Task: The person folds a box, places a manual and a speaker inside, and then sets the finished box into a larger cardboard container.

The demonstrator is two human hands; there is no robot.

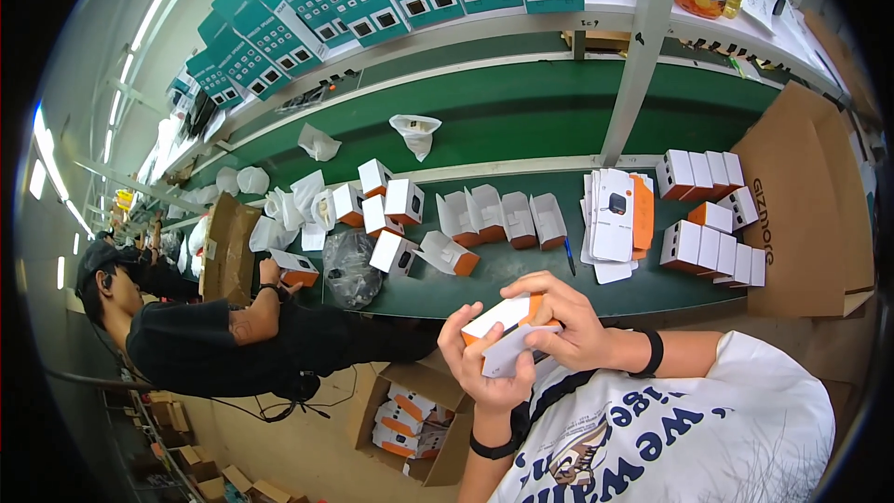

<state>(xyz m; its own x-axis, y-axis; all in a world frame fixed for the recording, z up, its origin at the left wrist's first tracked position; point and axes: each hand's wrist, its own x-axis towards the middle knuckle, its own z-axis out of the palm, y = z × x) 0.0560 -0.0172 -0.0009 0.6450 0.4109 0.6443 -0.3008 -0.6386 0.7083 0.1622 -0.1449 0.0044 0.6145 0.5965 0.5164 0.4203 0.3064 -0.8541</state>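
In front of my chest I hold a small white and orange box (496, 317) tilted between both hands. My left hand (477, 365) wraps its left side and underside, fingers curled round it. My right hand (570, 324) grips the other end, its thumb pressed on the white face. Beyond the hands, several open white and orange boxes (518, 221) stand in a row on the green table (521, 270). A blue pen (570, 257) lies beside a stack of flat, unfolded cartons (610, 224).
Closed boxes stand in groups at right (698, 248) and left (404, 201), near a clear plastic bag (351, 270). A big cardboard carton (808, 214) is at right; a floor carton (369, 424) holds flat boxes. A co-worker (205, 335) handles a box at left. A shelf post (643, 56) rises behind.
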